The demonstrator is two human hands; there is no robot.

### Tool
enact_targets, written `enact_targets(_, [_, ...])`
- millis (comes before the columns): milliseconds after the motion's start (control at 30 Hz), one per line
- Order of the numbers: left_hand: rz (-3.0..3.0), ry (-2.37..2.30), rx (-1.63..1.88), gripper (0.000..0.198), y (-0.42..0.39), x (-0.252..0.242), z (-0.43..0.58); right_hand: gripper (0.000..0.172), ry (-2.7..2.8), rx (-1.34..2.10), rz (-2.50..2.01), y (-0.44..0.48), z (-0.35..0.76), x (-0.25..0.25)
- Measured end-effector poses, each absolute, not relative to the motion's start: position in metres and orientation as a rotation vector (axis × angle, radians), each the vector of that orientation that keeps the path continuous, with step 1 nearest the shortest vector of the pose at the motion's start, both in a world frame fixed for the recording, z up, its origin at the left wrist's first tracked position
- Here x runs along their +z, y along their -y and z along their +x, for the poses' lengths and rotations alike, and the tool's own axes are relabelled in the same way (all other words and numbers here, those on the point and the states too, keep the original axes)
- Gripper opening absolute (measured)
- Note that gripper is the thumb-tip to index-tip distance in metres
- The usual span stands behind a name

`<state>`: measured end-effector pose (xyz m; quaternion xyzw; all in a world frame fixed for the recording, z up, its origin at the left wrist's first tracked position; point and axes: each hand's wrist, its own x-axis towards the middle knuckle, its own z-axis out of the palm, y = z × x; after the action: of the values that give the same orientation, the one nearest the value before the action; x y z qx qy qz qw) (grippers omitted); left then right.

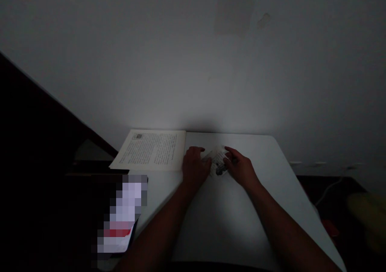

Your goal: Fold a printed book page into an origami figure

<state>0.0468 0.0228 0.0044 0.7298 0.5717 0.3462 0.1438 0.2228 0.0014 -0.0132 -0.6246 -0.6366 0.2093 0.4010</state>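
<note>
A small folded piece of printed paper with a dark picture on its lower part is held between my two hands over the white table. My left hand is closed on the paper's left edge, with the thumb pressing on it. From the other side, my right hand pinches the right edge between thumb and fingers. Parts of the paper are hidden by the fingers, and its exact folds are hard to make out in the dim light.
Open printed pages lie at the table's back left, partly over its edge. A phone with a lit, blurred screen is at the near left. The white table meets a grey wall. A white cable runs off to the right.
</note>
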Motion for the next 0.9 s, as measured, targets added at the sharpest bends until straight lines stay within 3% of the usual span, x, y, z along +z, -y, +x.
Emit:
enact_targets(133, [2.336, -1.617, 0.704, 0.011, -0.024, 0.002, 0.05, 0.037, 1.817, 0.225, -1.695, -0.001, 0.217, -0.013])
enact_targets(233, [2.438, -1.605, 0.55, 0.013, -0.026, 0.001, 0.052, 0.036, 1.849, 0.115, -1.753, -0.001, 0.212, -0.013])
enact_targets(400, [2.502, -1.635, 0.525, 0.02, -0.028, 0.001, 0.056, 0.018, 1.905, 0.154, -1.758, -0.004, 0.208, -0.013])
enact_targets(900, [2.442, -1.714, 0.372, 0.027, -0.032, 0.011, 0.053, 0.013, 1.792, 0.258, -1.742, -0.011, 0.209, -0.011])
